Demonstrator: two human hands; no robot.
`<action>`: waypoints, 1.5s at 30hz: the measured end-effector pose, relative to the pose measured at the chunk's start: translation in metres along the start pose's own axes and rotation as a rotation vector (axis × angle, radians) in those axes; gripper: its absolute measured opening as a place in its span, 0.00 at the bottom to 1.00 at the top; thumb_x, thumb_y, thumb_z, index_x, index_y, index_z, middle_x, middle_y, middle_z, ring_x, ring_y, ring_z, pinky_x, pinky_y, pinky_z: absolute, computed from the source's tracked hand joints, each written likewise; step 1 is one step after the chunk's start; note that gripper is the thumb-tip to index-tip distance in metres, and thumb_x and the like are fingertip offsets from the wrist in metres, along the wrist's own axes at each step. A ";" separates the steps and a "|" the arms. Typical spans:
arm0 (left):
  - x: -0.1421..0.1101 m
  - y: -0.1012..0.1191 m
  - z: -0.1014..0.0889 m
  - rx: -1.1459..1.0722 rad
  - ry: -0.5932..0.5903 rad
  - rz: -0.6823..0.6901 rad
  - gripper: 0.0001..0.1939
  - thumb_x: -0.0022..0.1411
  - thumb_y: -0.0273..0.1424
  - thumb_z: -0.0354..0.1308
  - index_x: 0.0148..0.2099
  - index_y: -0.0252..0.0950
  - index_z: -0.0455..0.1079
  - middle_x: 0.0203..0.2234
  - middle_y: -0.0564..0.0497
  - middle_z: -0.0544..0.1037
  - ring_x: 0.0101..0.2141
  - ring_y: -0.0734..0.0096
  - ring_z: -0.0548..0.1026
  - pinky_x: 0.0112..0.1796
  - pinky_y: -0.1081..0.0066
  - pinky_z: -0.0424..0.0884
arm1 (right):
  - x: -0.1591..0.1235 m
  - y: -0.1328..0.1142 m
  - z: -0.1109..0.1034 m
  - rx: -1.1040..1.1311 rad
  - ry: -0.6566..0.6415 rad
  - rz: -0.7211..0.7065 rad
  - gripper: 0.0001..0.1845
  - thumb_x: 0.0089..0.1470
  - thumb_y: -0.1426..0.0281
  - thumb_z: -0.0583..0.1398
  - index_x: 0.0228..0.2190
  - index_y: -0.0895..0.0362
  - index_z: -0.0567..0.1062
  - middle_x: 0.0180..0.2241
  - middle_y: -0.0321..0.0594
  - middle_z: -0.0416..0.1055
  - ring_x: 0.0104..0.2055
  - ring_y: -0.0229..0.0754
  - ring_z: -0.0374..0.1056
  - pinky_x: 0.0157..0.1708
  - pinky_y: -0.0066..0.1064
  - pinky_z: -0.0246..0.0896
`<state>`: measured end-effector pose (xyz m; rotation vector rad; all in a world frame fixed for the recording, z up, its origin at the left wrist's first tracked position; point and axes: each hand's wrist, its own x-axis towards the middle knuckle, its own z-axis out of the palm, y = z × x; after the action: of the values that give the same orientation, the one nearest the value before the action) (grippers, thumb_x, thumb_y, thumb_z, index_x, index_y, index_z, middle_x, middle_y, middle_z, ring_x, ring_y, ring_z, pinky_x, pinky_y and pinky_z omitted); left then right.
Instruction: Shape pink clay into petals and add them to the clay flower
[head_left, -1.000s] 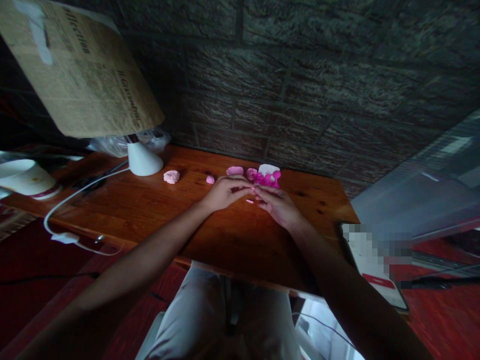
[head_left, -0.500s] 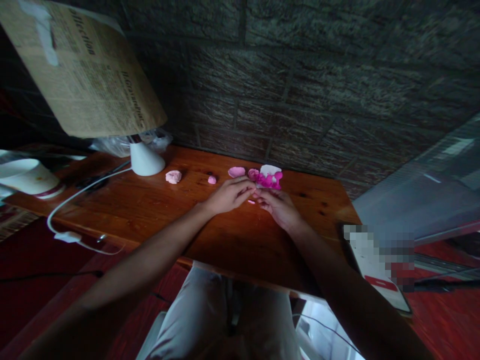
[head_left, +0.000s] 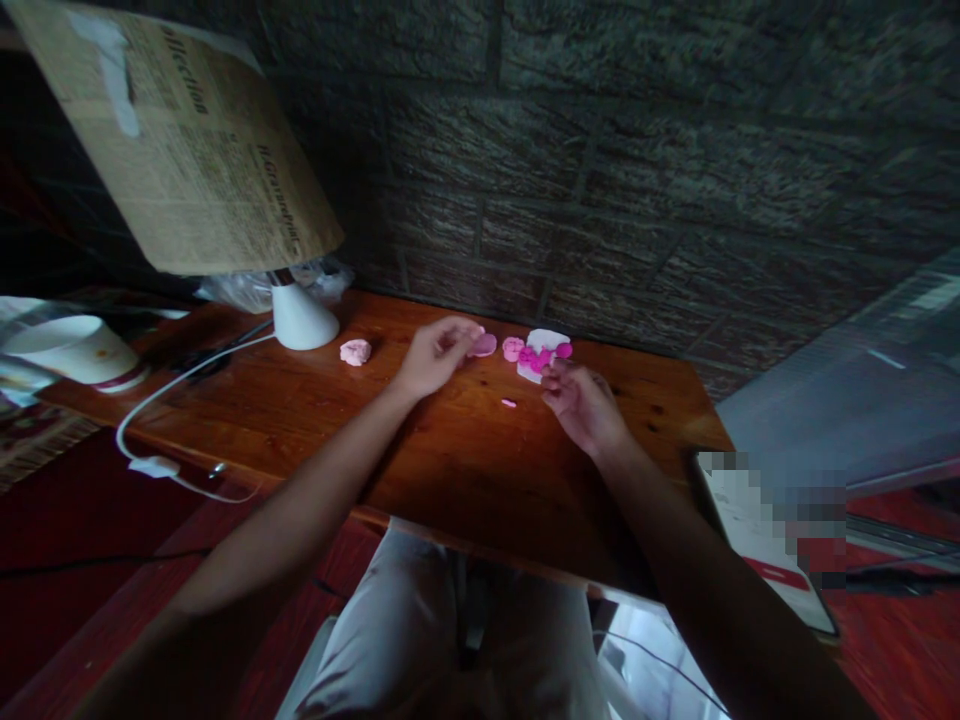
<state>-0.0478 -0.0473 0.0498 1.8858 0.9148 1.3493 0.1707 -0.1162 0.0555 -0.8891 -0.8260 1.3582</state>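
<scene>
My left hand [head_left: 439, 357] is over the table beside a flat pink disc [head_left: 487, 345]. Its thumb and fingers come together in a pinch, with a speck of pink at the tips; what they hold is too small to name. My right hand [head_left: 585, 405] is raised in front of a white piece [head_left: 547, 340] bearing magenta lumps [head_left: 536, 358]. Its fingers are curled, and anything in them is hidden. A round pink clay-like lump [head_left: 513, 349] sits between disc and white piece. A thin pink strip [head_left: 509, 403] lies between my hands.
A crumpled pale pink lump [head_left: 355, 352] lies at left by the lamp [head_left: 304, 318]. Its white cord [head_left: 131, 415] hangs past the table's front edge. A paper cup [head_left: 79, 350] stands far left. A tablet-like device [head_left: 750, 520] is at the right edge; a brick wall [head_left: 600, 200] rises behind.
My hands were together over the strip and have parted, the left moving left and the right moving right. The small pink ball on the left is no longer visible.
</scene>
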 end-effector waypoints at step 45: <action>0.007 -0.053 -0.056 0.288 -0.099 -0.417 0.12 0.46 0.29 0.66 0.37 0.37 0.77 0.31 0.49 0.84 0.35 0.64 0.82 0.39 0.69 0.76 | -0.005 0.008 -0.004 -0.196 -0.149 0.055 0.18 0.35 0.57 0.77 0.29 0.52 0.84 0.28 0.37 0.78 0.28 0.34 0.67 0.32 0.30 0.65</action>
<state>-0.1092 -0.0069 0.0257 1.8112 1.4172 0.9041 0.1705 -0.1209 0.0461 -0.9761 -1.0706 1.4211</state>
